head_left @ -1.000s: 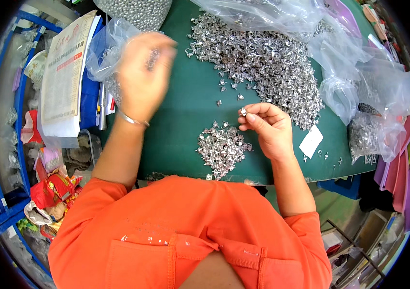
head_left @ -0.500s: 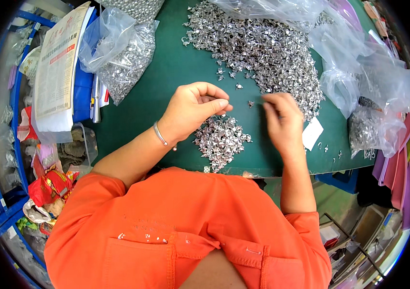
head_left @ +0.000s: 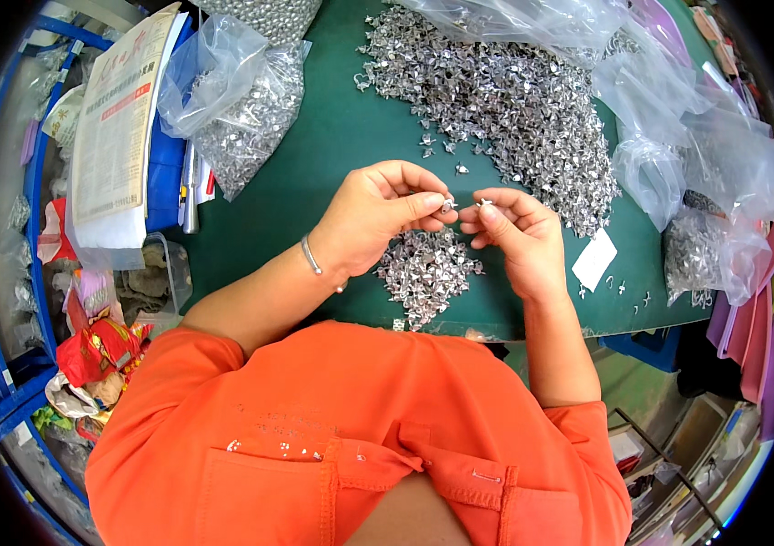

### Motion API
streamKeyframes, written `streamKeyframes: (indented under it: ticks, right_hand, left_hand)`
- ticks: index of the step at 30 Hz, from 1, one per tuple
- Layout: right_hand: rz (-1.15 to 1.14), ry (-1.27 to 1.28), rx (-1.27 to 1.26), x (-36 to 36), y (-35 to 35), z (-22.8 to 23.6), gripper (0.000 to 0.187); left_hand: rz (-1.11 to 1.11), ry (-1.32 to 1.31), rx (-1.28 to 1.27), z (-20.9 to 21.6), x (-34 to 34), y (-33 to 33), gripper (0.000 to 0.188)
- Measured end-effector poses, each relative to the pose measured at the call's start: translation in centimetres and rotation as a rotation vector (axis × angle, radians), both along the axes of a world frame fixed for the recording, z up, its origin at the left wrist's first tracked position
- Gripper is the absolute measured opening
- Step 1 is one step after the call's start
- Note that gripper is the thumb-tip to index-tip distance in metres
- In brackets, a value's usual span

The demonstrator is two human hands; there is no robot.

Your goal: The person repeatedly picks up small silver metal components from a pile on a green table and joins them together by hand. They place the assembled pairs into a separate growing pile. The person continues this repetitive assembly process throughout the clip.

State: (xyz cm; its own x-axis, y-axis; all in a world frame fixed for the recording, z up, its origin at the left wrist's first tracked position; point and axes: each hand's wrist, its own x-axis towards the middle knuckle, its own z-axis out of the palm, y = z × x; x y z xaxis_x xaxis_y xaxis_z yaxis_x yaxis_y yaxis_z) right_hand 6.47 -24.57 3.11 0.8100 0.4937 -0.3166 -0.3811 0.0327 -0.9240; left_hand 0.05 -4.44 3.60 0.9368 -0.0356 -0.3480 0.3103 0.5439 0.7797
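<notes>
My left hand (head_left: 378, 207), with a silver bangle on its wrist, pinches a small silvery metal piece (head_left: 448, 206) between thumb and forefinger. Facing it, fingertips a short gap away, my right hand (head_left: 519, 238) pinches another small metal piece (head_left: 485, 203). The exact shape of both pieces is too small to make out. Below the hands, near the table's front edge, lies a small heap of shiny metal pieces (head_left: 425, 278). Beyond them spreads a much larger pile of similar, darker-looking pieces (head_left: 505, 100), with a few strays beside it.
Clear plastic bags of metal parts stand at the back left (head_left: 251, 127) and at the right (head_left: 692, 246). A white card (head_left: 594, 259) lies on the green table (head_left: 314, 173), right of my right hand. Newspaper (head_left: 119, 127) rests on a blue bin at the left.
My right hand has moved left from the edge of the large pile, now holding a small metal piece, and has come close to my left hand. The view has shifted slightly.
</notes>
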Motion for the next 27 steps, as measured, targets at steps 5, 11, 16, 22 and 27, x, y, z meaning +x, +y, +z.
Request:
streamKeyframes:
  ticks: [5, 11, 16, 22, 27]
  right_hand:
    - [0.015, 0.296, 0.278, -0.4, 0.0, -0.3, 0.024]
    - [0.027, 0.239, 0.548, -0.9, -0.3, -1.8, 0.026]
    - [-0.045, 0.042, 0.44, -1.6, -0.2, -1.7, 0.025]
    - [0.055, -0.463, 0.154, -2.1, -0.1, -0.5, 0.027]
    - [-0.012, -0.183, 0.374, -2.2, -0.4, -1.3, 0.022]
  left_hand:
    - [0.011, -0.021, 0.062, 0.3, -0.2, -0.2, 0.011]
    - [-0.065, -0.03, 0.013, 0.5, -0.6, -0.9, 0.014]
    - [-0.164, -0.007, -0.081, 1.0, -0.7, -1.3, 0.016]
    - [-0.115, -0.055, 0.047, 0.5, -1.0, -1.2, 0.015]
    - [-0.059, -0.112, 0.19, 1.1, -0.9, -1.0, 0.013]
